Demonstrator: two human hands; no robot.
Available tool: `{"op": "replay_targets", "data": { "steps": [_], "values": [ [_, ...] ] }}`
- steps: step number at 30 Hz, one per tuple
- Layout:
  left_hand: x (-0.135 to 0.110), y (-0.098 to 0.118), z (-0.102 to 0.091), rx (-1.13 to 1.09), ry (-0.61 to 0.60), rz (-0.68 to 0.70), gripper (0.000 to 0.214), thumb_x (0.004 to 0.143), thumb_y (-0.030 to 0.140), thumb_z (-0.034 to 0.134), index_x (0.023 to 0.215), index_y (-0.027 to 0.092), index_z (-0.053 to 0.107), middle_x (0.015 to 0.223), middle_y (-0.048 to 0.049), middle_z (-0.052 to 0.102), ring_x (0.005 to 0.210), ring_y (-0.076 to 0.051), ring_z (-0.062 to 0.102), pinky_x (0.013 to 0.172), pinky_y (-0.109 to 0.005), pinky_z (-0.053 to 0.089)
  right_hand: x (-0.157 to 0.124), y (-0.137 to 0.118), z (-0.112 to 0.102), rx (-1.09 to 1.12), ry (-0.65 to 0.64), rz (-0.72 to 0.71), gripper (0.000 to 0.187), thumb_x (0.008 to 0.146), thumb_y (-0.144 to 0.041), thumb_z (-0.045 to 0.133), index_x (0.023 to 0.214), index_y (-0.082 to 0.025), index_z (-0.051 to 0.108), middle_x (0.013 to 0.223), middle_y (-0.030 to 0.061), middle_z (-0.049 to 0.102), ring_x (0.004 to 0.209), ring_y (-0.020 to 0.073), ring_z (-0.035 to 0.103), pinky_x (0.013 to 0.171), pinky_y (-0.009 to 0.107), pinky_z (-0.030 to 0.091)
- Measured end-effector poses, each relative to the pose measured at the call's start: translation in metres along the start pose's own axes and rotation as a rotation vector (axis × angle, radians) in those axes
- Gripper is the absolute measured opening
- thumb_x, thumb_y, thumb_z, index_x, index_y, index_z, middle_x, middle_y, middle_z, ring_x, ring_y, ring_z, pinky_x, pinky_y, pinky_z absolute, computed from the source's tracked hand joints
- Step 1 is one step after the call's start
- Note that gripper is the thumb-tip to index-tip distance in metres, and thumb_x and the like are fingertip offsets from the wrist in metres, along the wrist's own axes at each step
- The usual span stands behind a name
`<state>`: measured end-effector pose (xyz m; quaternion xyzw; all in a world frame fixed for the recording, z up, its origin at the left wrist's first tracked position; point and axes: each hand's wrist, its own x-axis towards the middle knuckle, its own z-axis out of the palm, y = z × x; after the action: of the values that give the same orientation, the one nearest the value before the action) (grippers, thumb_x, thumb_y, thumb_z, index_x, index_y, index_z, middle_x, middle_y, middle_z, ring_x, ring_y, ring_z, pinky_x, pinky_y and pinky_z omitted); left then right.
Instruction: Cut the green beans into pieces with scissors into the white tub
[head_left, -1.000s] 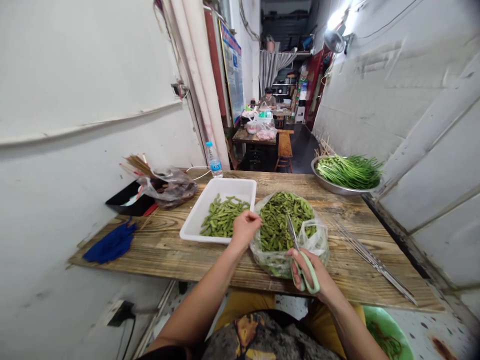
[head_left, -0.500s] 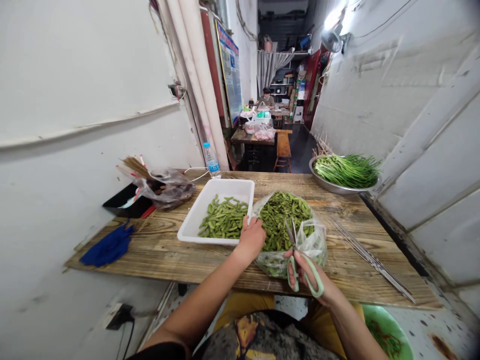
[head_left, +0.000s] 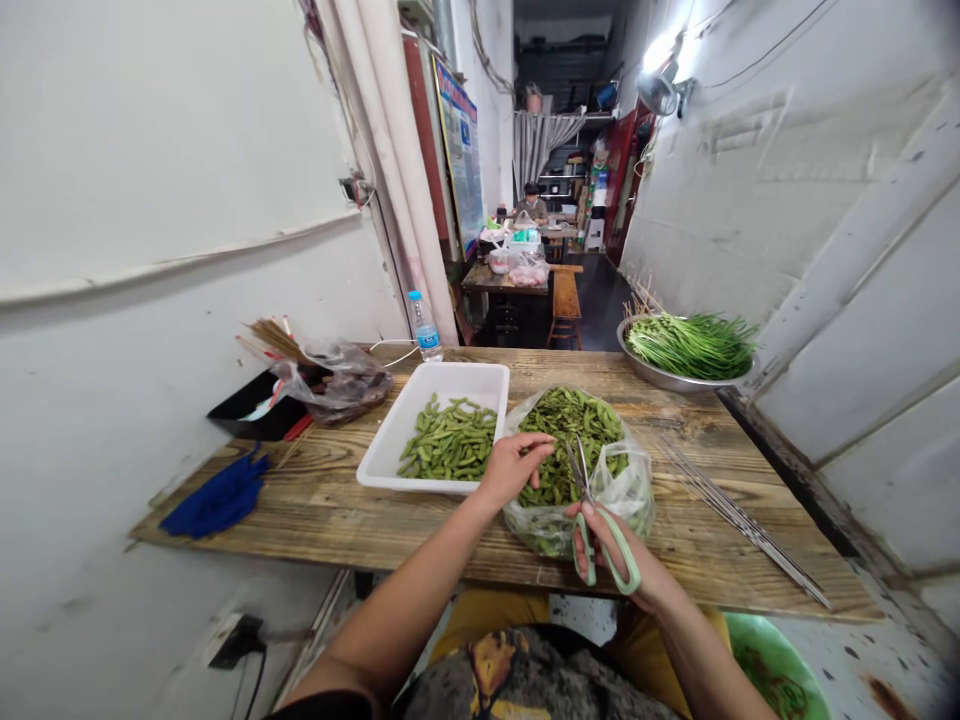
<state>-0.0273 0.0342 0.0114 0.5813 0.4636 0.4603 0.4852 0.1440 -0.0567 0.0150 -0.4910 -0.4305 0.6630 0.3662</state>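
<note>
My left hand [head_left: 519, 466] hovers over the near left part of a clear plastic bag [head_left: 628, 482] full of green edamame pods [head_left: 581, 415]. Its fingers stretch to the right, slightly apart, and I see nothing held in them. In my right hand [head_left: 611, 550] is a pair of scissors [head_left: 616, 553] with pale green handles. Their blades point up and away over the bag, a little parted, close to my left fingertips. Left of the bag stands a white plastic tray [head_left: 397, 425] with loose edamame pods [head_left: 450, 440] inside.
A metal bowl [head_left: 679, 379] of skewered green chives stands at the far right, with metal skewers [head_left: 750, 525] nearer. On the left are a water bottle [head_left: 426, 330], a black box [head_left: 247, 405] and a blue cloth [head_left: 217, 495]. A person [head_left: 532, 207] sits far back.
My left hand has moved right, from the tray's right edge to over the bag, and its fingers have stretched out. The right hand and scissors have barely shifted.
</note>
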Motion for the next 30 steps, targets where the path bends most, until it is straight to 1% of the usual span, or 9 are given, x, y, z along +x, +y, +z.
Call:
{"op": "replay_targets", "data": {
  "steps": [2, 3, 6, 9, 17, 21, 25, 28, 30],
  "values": [
    [-0.001, -0.001, 0.006, -0.126, -0.021, -0.136, 0.028, 0.072, 0.035, 0.068, 0.091, 0.015, 0.066, 0.05, 0.005, 0.057, 0.03, -0.006, 0.041, 0.041, -0.02, 0.034, 0.0, 0.0, 0.0, -0.041, 0.007, -0.009, 0.051, 0.072, -0.069, 0.053, 0.088, -0.02, 0.049, 0.061, -0.0046, 0.053, 0.045, 0.0115, 0.051, 0.044, 0.024, 0.04],
    [-0.001, -0.002, 0.008, -0.178, -0.03, -0.179, 0.027, 0.07, 0.034, 0.07, 0.087, 0.014, 0.064, 0.051, 0.0051, 0.058, 0.03, -0.005, 0.042, 0.04, -0.019, 0.033, 0.001, 0.001, -0.001, -0.059, 0.006, -0.013, 0.051, 0.073, -0.069, 0.052, 0.087, -0.02, 0.049, 0.061, -0.0044, 0.053, 0.045, 0.0112, 0.051, 0.044, 0.024, 0.04],
    [-0.004, -0.004, 0.009, -0.298, -0.066, -0.281, 0.024, 0.067, 0.027, 0.072, 0.08, 0.012, 0.059, 0.06, 0.0004, 0.065, 0.045, -0.008, 0.059, 0.051, -0.018, 0.042, 0.003, 0.005, -0.002, -0.113, -0.008, -0.023, 0.048, 0.076, -0.067, 0.05, 0.084, -0.02, 0.049, 0.061, -0.0045, 0.053, 0.044, 0.0101, 0.051, 0.044, 0.023, 0.039],
    [-0.007, -0.002, 0.008, -0.368, -0.107, -0.339, 0.025, 0.069, 0.026, 0.071, 0.082, 0.012, 0.056, 0.064, -0.0022, 0.067, 0.056, -0.013, 0.066, 0.061, -0.021, 0.047, 0.007, 0.011, -0.003, -0.171, -0.027, -0.073, 0.044, 0.079, -0.064, 0.05, 0.077, -0.02, 0.047, 0.057, -0.0051, 0.051, 0.043, 0.0096, 0.049, 0.043, 0.022, 0.04],
    [-0.013, 0.005, 0.01, -0.347, -0.156, -0.358, 0.031, 0.062, 0.031, 0.076, 0.073, 0.012, 0.055, 0.061, -0.0047, 0.068, 0.052, -0.014, 0.065, 0.057, -0.022, 0.045, 0.011, 0.017, -0.001, -0.222, -0.053, -0.096, 0.044, 0.079, -0.063, 0.049, 0.074, -0.02, 0.046, 0.054, -0.0071, 0.048, 0.038, 0.008, 0.046, 0.039, 0.022, 0.04],
    [-0.015, 0.005, 0.014, -0.384, -0.131, -0.371, 0.031, 0.062, 0.032, 0.076, 0.074, 0.012, 0.055, 0.062, -0.005, 0.068, 0.052, -0.014, 0.065, 0.058, -0.023, 0.046, 0.012, 0.02, 0.001, -0.2, -0.012, -0.041, 0.046, 0.077, -0.066, 0.05, 0.075, -0.02, 0.045, 0.051, -0.0083, 0.046, 0.032, 0.0078, 0.043, 0.031, 0.021, 0.037],
    [-0.012, 0.003, 0.014, -0.39, -0.011, -0.314, 0.025, 0.062, 0.024, 0.074, 0.072, 0.014, 0.055, 0.063, -0.0024, 0.067, 0.058, -0.014, 0.066, 0.062, -0.024, 0.048, 0.014, 0.023, 0.001, -0.162, 0.032, -0.027, 0.048, 0.074, -0.068, 0.053, 0.078, -0.021, 0.046, 0.051, -0.0081, 0.046, 0.032, 0.0079, 0.042, 0.03, 0.021, 0.035],
    [-0.008, 0.0, 0.012, -0.287, 0.113, -0.229, 0.015, 0.061, 0.015, 0.071, 0.067, 0.015, 0.057, 0.055, 0.0018, 0.062, 0.055, -0.011, 0.061, 0.059, -0.021, 0.045, 0.013, 0.023, -0.001, -0.115, 0.028, -0.029, 0.049, 0.075, -0.068, 0.05, 0.084, -0.02, 0.048, 0.055, -0.0061, 0.049, 0.037, 0.0093, 0.045, 0.036, 0.023, 0.039],
    [-0.006, -0.002, 0.011, -0.236, 0.141, -0.192, 0.01, 0.061, 0.013, 0.067, 0.066, 0.015, 0.059, 0.051, 0.0037, 0.058, 0.048, -0.009, 0.054, 0.054, -0.02, 0.042, 0.012, 0.023, -0.003, -0.099, -0.015, -0.055, 0.05, 0.077, -0.068, 0.048, 0.092, -0.02, 0.05, 0.061, -0.0033, 0.053, 0.045, 0.0118, 0.051, 0.045, 0.025, 0.044]
  ]
}}
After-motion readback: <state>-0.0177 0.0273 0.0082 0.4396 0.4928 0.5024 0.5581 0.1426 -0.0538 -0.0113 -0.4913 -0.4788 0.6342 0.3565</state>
